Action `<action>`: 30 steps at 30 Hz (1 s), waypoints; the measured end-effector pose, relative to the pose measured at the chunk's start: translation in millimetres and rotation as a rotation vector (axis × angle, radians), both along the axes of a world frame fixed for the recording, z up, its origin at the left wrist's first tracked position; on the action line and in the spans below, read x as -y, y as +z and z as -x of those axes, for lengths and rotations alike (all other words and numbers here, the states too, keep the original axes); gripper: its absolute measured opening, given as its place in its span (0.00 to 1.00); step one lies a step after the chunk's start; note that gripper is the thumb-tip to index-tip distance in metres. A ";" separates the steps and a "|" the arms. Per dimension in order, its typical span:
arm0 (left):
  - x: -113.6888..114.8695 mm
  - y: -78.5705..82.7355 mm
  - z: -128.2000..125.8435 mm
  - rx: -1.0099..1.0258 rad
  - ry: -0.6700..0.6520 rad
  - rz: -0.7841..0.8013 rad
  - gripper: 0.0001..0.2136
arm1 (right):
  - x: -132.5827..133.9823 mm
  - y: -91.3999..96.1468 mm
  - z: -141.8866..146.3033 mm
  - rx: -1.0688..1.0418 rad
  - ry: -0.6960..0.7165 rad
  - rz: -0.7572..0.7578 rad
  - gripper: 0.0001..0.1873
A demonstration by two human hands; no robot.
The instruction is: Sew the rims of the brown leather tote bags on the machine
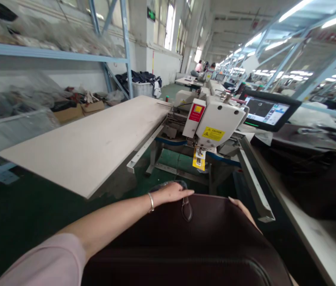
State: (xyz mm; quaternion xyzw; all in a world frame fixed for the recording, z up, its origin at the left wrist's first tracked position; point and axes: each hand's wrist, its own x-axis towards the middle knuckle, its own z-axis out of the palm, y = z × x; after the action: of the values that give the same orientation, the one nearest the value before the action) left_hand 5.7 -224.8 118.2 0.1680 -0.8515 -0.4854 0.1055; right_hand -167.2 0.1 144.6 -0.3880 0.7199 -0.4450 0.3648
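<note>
A large dark brown leather bag (pixel 212 226) fills the lower middle, right in front of me. On its upper front, a teardrop-shaped leather handle tab (pixel 187 212) shows. My left hand (pixel 172 193) is closed over the bag's top edge beside this tab, with one finger stretched along the rim. A dark curved strap, probably the handle, shows just behind that hand. My right hand (pixel 239 206) grips the top right corner of the bag; most of its fingers are hidden behind the leather. Beyond the bag stands a white sewing machine (pixel 220 119) with a yellow caution label.
A pale tabletop (pixel 96 139) extends left of the machine. Metal rails (pixel 255 186) jut toward me at the right. A monitor (pixel 269 109) is mounted beside the machine head. Blue shelving (pixel 51 51) with plastic-wrapped goods lines the left wall. Dark material (pixel 319 163) lies at right.
</note>
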 end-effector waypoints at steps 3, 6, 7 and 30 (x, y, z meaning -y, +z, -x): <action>26.4 31.1 19.9 -0.031 -0.068 0.018 0.28 | 13.5 24.9 17.4 0.286 -0.051 0.044 0.29; 41.0 56.4 29.9 0.060 -0.047 0.006 0.34 | 26.3 54.4 31.8 0.484 0.028 0.073 0.40; 44.5 61.6 31.2 0.097 -0.029 0.005 0.35 | 30.2 60.9 35.9 0.512 0.046 0.036 0.41; 188.1 41.6 112.9 0.013 0.212 -0.168 0.20 | 162.6 15.5 122.6 0.482 -0.160 0.240 0.22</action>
State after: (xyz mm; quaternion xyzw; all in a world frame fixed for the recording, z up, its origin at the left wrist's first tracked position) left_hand -107.3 -412.9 159.8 0.2684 -0.7860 -0.5400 0.1361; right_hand -289.7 -162.5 160.1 -0.2534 0.5829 -0.6341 0.4404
